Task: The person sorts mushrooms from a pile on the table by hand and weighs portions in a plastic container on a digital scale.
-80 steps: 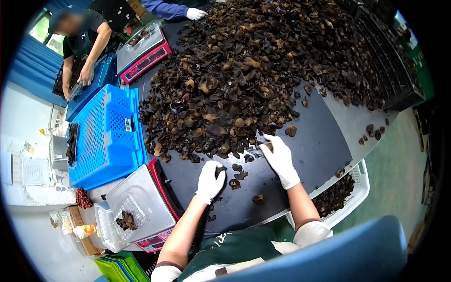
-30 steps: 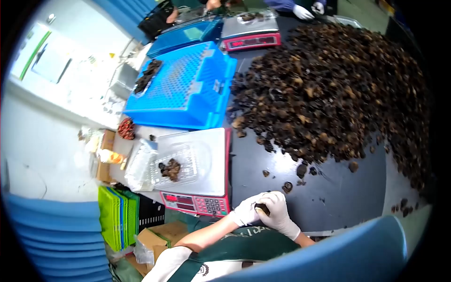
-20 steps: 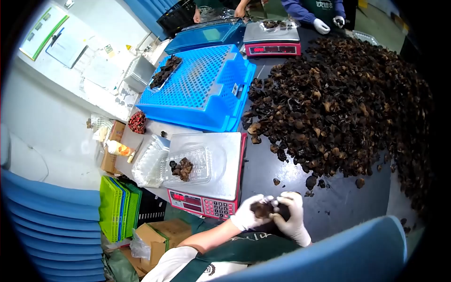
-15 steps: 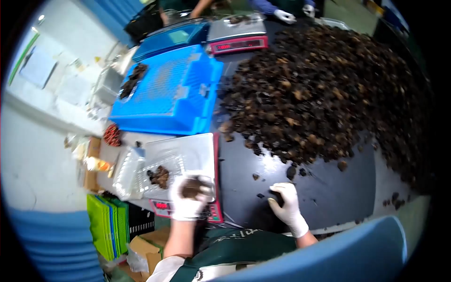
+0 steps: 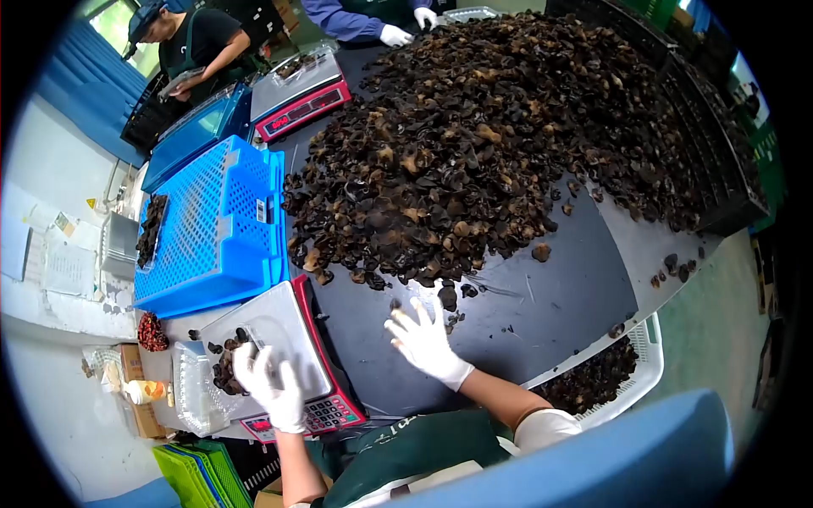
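Head view: clear tray (image 5: 273, 330) and white basket (image 5: 650, 357) hold fungus (image 5: 226, 373).

Wearer: workwear, upper body

Left hand (image 5: 271, 385) and right hand (image 5: 430, 345) both gloved: plain white, close-fitting, ending at wrist. Forearms (image 5: 500, 396) bare from glove up. Right sleeve (image 5: 546, 429) short, white, dark brown trim at the edge. Apron (image 5: 423, 449) dark green, white lettering (image 5: 394, 430) on the chest, too small to read. White shirt (image 5: 449, 477) shows beside it. Blue curved shape (image 5: 610, 461), lower right, blurred, close to lens; can't tell if worn.
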